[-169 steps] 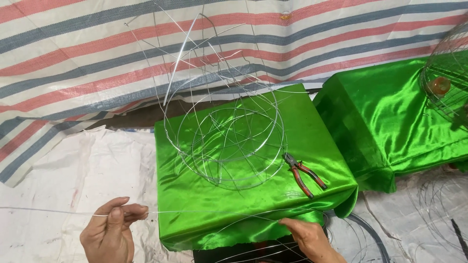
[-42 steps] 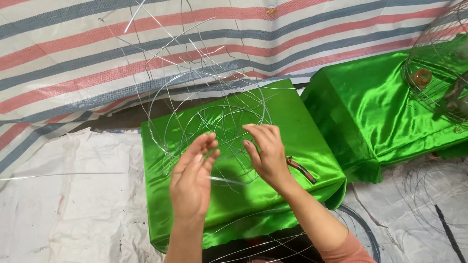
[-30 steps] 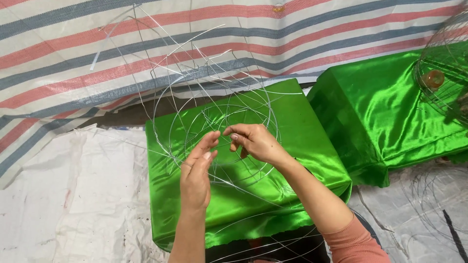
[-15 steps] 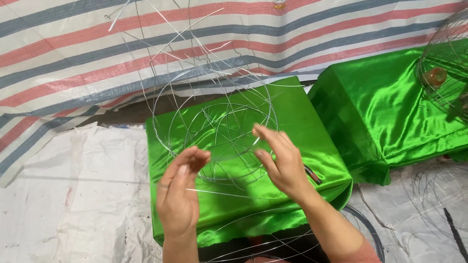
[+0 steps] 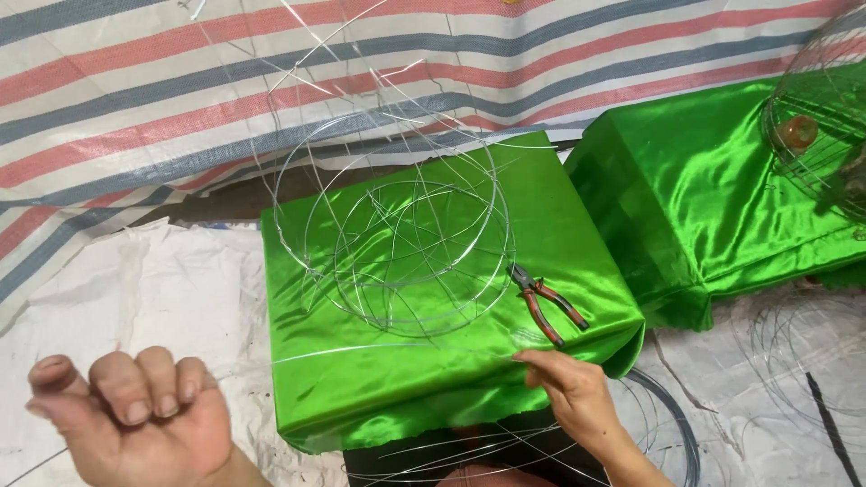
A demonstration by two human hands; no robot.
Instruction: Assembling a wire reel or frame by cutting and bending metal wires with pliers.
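Head view, looking down on a low block draped in green satin cloth [image 5: 433, 361]. The left hand [image 5: 135, 415] sits at the lower left, off the block and over the white sheeting [image 5: 135, 289]; its fingers are curled together into a loose fist, palm side toward the camera, closed on a thin length of wire [image 5: 379, 347]. That wire runs nearly level across the front part of the green cloth toward the right hand [image 5: 573, 392], which rests at the front right edge of the block; its fingertips are pinched together on the wire's other end. The stretched wire lies just in front of a wire frame [image 5: 397, 243] made of several concentric rings joined by crossing spokes, which sits on the middle of the cloth with loose strands rising from its back edge. A pair of pliers [image 5: 546, 302] with red handles lies on the cloth just right of the frame, jaws pointing toward the rings, near but apart from the right hand. A striped tarp [image 5: 180, 99] in red, white and grey-blue hangs behind the block. A 2nd green-draped block [image 5: 704, 207] stands to the right, with a rounded wire cage [image 5: 821, 126] on it. More coils of wire [image 5: 667, 433] lie on the floor below the right hand.
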